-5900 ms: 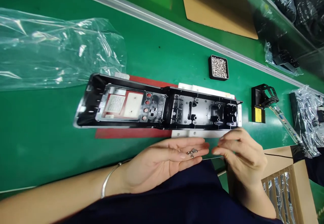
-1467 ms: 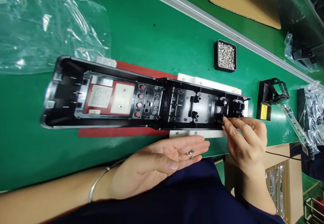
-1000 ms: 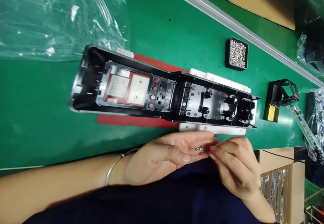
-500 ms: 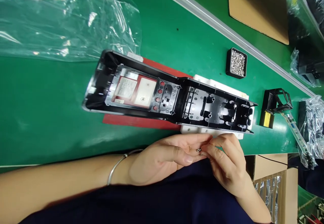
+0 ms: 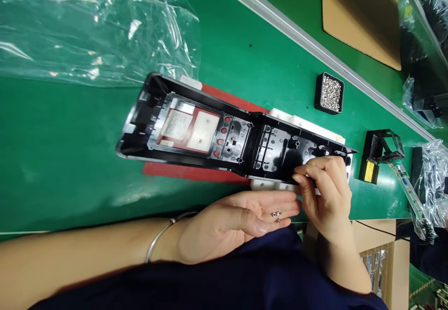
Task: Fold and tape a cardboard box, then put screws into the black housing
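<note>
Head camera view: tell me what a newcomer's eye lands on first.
A long black plastic housing lies open side up across the green belt, on a red and white fixture. The right hand reaches into its right end, while the left hand lies palm up just below with small silver screws on its fingers. Crinkled clear plastic bagging fills the upper left.

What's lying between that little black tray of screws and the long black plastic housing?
In the head view, only bare green mat separates the screw tray from the housing; the white block under the housing shows at its far edge.
</note>
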{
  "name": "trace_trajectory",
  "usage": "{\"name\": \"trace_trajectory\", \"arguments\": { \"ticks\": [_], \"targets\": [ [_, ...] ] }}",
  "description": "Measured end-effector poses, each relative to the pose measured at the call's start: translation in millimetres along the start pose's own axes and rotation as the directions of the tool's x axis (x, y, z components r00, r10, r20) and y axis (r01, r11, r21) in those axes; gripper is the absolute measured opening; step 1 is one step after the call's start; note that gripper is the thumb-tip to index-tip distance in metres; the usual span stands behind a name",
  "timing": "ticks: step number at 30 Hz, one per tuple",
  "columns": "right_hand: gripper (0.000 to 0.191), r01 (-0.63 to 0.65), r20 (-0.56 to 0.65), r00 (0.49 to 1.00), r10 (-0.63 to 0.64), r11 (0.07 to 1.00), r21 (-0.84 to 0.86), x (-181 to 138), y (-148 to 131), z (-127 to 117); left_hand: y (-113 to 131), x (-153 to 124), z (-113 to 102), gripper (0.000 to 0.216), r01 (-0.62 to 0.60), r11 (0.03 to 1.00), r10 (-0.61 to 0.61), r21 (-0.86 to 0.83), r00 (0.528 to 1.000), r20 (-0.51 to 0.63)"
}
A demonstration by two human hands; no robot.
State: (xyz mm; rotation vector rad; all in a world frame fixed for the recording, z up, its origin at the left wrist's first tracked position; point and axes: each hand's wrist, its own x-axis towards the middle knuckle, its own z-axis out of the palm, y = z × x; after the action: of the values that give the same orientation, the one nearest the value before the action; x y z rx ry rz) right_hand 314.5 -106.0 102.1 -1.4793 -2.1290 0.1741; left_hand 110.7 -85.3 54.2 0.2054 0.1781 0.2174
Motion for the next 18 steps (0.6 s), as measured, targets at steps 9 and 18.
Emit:
{"name": "trace_trajectory", "arguments": {
  "ticks": [9,18],
  "targets": [
    [0.022,0.013,-0.013,1.0,-0.013,1.0,-0.007,1,7,1,-1,1,-2,0.061,-0.039,0.998,0.04,-0.04,0.999,0.024],
    [0.023,0.046,-0.021,0.999,-0.045,0.998,0.046,5,16,2,-1,-3,-3,0.058,-0.049,0.997,0.05,-0.065,0.998,0.026]
  ]
}}
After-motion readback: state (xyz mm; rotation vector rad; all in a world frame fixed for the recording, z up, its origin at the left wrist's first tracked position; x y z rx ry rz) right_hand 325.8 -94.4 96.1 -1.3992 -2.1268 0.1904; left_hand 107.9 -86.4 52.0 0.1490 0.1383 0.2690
